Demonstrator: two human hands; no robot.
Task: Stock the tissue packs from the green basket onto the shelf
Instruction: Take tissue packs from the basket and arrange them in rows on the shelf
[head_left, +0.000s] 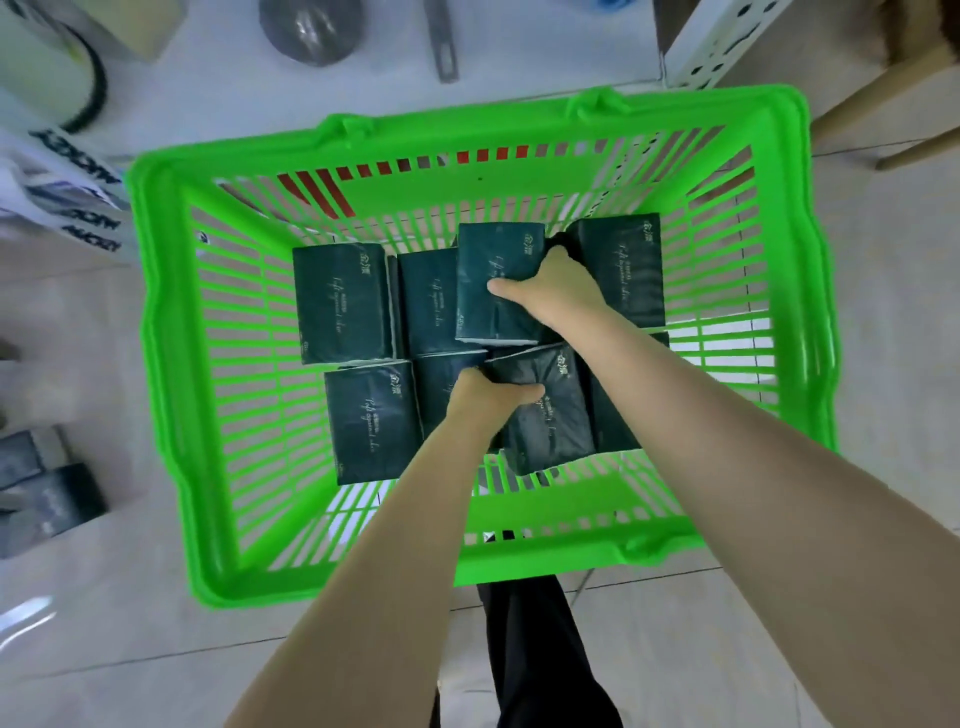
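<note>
A pale tiled floor (857, 364) fills the frame, and on it the green basket (467, 124) takes up the centre, its slatted walls open to the view from above. Two bare forearms reach into it from the bottom edge. A dark trouser leg (535, 649) shows between them at bottom centre.

Eight dark green tissue packs lie in the basket in two rows. In the upper row, from the left, a flat pack (340, 304) is just beside a second pack (428, 301). Next comes a raised pack (493, 260), then a far-right pack (623, 265). In the lower row a left pack (371, 423) touches a half-hidden pack (441, 384). Beside that is a tilted pack (550, 426), and a last pack (610, 421) is mostly hidden under the right forearm.

The right hand (550, 291) grips the raised pack, with its thumb laid across the printed face and its fingers curled down the pack's right side, out of sight. The left hand (483, 395) grips the tilted pack, with its thumb across the top face and its fingers tucked down the left edge between packs.

At upper right stands a white perforated shelf post (727, 41). At the left edge are white bags with dark lettering (67, 182). Below them lie blurred dark packs (47, 499). A grey round object (311, 26) sits at top centre.
</note>
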